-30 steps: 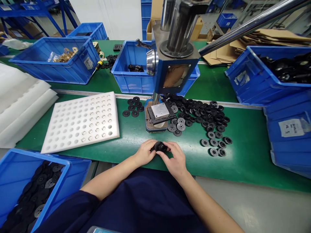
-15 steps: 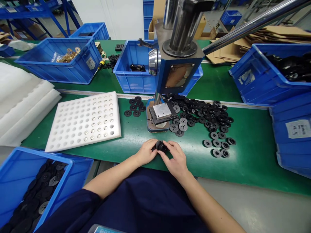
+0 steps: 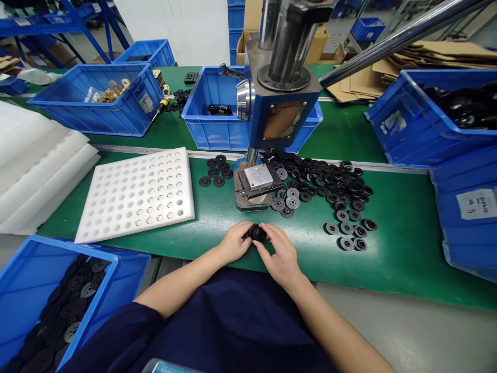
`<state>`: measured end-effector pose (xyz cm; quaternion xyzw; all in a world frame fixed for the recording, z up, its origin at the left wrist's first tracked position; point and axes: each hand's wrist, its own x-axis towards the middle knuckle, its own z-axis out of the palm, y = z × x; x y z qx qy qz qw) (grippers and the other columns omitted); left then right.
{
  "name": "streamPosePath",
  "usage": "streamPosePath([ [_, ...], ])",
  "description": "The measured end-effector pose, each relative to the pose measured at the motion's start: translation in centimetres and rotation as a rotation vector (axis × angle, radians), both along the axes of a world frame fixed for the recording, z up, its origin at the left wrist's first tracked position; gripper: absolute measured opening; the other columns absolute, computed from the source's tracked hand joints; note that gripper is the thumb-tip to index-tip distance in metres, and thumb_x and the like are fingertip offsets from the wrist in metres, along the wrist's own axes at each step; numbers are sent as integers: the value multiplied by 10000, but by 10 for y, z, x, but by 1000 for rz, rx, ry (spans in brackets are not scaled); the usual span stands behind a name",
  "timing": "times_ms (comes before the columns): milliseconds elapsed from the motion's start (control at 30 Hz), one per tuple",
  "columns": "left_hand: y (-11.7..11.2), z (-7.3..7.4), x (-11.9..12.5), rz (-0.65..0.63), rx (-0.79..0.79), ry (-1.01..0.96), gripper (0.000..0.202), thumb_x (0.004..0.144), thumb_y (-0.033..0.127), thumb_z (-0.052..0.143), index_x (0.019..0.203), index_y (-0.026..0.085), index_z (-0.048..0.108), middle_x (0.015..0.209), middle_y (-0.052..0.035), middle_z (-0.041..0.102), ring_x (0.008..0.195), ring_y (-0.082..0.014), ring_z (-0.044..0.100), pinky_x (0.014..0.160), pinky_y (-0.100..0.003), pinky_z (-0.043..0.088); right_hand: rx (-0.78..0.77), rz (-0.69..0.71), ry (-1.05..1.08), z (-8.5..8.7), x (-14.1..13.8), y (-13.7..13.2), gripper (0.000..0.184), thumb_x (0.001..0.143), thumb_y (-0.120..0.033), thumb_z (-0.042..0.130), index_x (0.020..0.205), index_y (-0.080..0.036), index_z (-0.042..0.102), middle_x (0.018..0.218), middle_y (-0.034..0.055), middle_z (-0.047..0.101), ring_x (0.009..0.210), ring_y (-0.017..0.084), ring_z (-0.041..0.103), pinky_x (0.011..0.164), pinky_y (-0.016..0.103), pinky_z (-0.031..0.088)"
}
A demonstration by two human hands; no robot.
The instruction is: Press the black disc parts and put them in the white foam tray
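Note:
Between my two hands is a round black plastic wheel part with a raised hub. My left hand grips its left side, fingers closed. My right hand pinches the right side between thumb and fingers. Just beyond them stands a press, with a silver metal block on a dark plate at its base. Several flat black discs lie left of the base. To its right spreads a heap of similar black wheel parts, with several set apart nearer me.
A white foam tray with small metal pieces in some holes lies at left. Blue bins stand around: one at front left with black discs, one behind the press, one at right. The press lever slants over the upper right.
The black wheel part has turned slightly in my fingers and now sits as one round shape facing me. Both hands stay almost in place; the view has shifted slightly.

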<state>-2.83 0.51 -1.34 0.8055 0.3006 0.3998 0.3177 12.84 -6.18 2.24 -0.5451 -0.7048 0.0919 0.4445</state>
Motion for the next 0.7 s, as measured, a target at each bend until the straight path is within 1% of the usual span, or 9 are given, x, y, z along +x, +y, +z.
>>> streamPosePath([
  [100,1,-1,0,-1,21,-11,271,835,56,528,1060,153,642,956,-85,719,902,-193,686,816,-357,584,19,2,-19,1,2,1,453,909,-209,619,1356,-228,545,1162,118,651,1048,228,640,892,408,575],
  [333,2,-2,-1,-32,-6,4,308,853,42,504,1096,160,651,1019,-93,729,958,-199,689,869,-381,577,-12,30,0,3,3,0,445,908,-207,626,1345,-244,552,1130,101,634,1011,205,629,885,380,574],
  [533,2,-1,-2,-50,-45,13,302,857,49,497,1090,157,657,1006,-92,732,920,-195,685,850,-368,569,-21,36,5,1,3,2,439,913,-229,623,1347,-255,559,1116,92,634,993,200,627,873,369,575],
  [700,2,-2,-3,-54,-58,24,318,847,60,490,1099,160,657,998,-92,728,906,-202,676,848,-378,561,-65,34,41,1,2,2,401,918,-259,616,1318,-265,588,1097,87,634,991,203,628,869,373,579],
])
